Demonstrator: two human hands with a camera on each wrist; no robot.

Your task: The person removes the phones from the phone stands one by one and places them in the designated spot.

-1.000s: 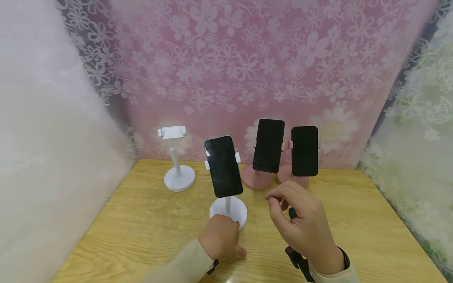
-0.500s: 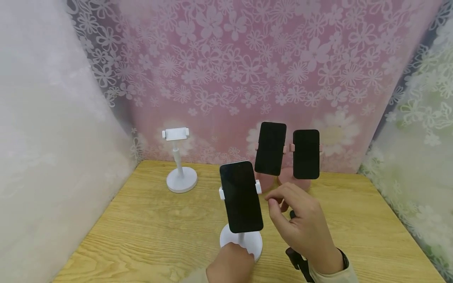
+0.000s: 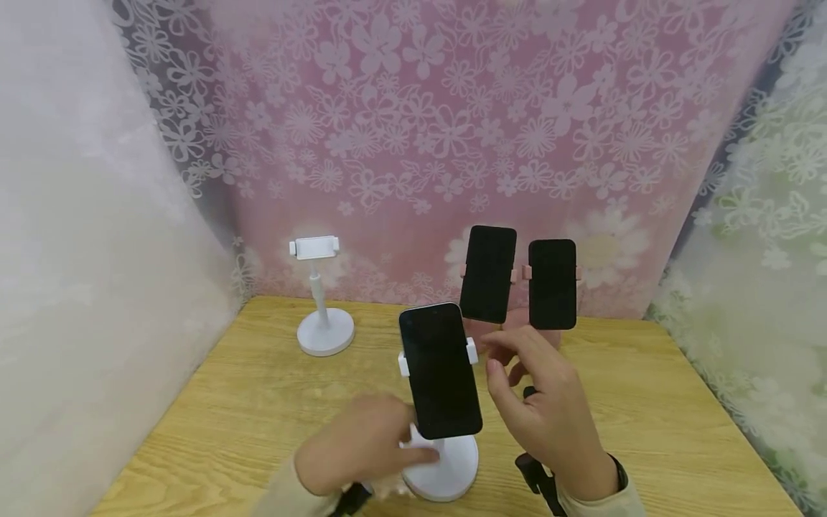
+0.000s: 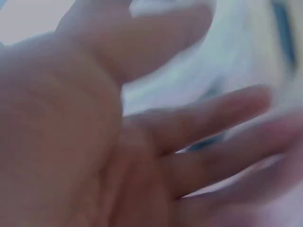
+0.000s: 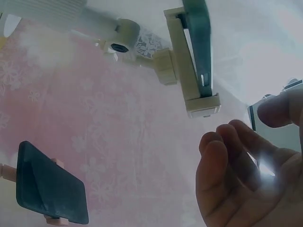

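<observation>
A black phone [image 3: 441,373] sits tilted in the clamp of a white phone stand [image 3: 452,477], near the front middle of the table. My left hand [image 3: 355,441], blurred, is at the left of this stand, its thumb overlapping the round base in the head view. The left wrist view shows fingers [image 4: 203,118] extended and apart with nothing between them. My right hand [image 3: 543,402] hovers right of the phone, fingers loosely bent and holding nothing. From the right wrist, the stand's clamp [image 5: 182,61] appears from the side, just beyond my fingertips.
A second white stand [image 3: 326,334] with no phone in its clamp stands at the back left. Two more black phones, one [image 3: 489,273] leaning slightly and one [image 3: 552,283] more upright, sit in pink stands at the back right. A floral curtain [image 3: 388,143] hangs behind the wooden table [image 3: 258,402].
The white stand with its phone has come nearer the front edge and slightly right, drawn by my left hand. That hand has since come off the base to the left. My right hand barely moved.
</observation>
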